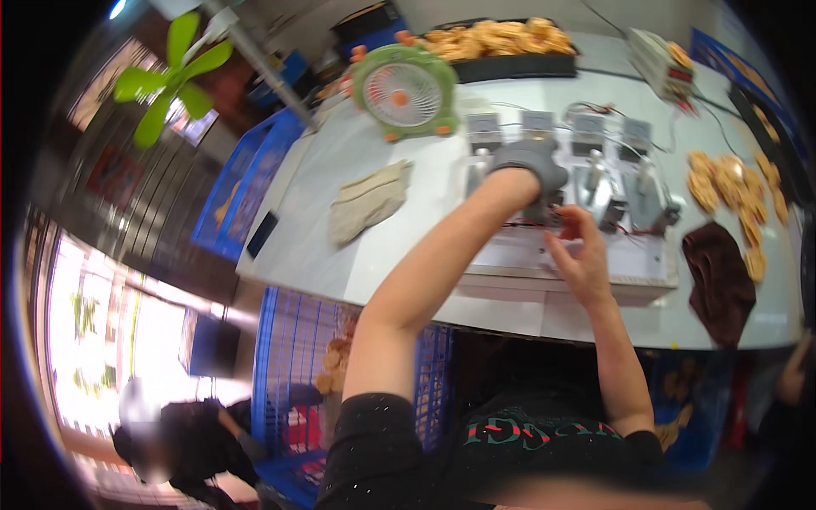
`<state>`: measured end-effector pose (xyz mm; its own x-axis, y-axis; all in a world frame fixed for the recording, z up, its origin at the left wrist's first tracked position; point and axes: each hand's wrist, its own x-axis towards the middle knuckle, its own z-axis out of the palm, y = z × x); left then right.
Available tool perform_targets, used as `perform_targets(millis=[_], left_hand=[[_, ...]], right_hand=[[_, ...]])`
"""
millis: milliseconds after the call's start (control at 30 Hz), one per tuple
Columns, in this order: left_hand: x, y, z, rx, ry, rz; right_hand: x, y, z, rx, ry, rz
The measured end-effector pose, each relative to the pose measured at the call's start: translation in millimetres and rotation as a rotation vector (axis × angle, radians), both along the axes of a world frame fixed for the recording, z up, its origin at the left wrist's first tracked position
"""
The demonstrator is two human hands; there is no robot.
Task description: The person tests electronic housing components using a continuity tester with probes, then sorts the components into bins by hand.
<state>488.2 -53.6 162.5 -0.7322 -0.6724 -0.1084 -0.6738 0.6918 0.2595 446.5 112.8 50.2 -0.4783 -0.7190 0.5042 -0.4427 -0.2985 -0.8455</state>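
Observation:
My left hand (535, 164), in a grey glove, reaches over one station of a test fixture (586, 265) on the white table. Its fingers are hidden behind the glove's back, so what it grips, if anything, does not show. Just nearer, my bare right hand (582, 255) is at the same station's front edge. Its thumb and bent forefinger are apart, beside red and black wires; nothing clear shows between them. Toggle clamps (599, 183) with pale handles and small grey boxes (588, 133) line the fixture.
A green fan (404, 89) stands behind left, before a black tray of yellowish parts (501, 42). A beige cloth (370, 202) lies left; a brown cloth (720, 280) and more yellowish parts (729, 183) lie right. A blue crate (289, 365) stands below the table edge. Someone (191, 442) is lower left.

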Motion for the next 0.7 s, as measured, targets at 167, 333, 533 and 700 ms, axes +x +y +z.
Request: perform_targets(millis=[167, 333, 533, 700], left_hand=[[2, 8, 10, 0.031, -0.04, 0.007], [16, 19, 36, -0.026, 0.158, 0.025], [87, 41, 81, 0.121, 0.353, -0.154], [210, 20, 53, 0.644, 0.322, -0.183]], right_hand=[[-7, 2, -7, -0.019, -0.035, 0.064], [-12, 2, -15, -0.013, -0.061, 0.086], [-14, 3, -16, -0.004, -0.016, 0.118], [-10, 5, -15, 0.028, 0.019, 0.054]])
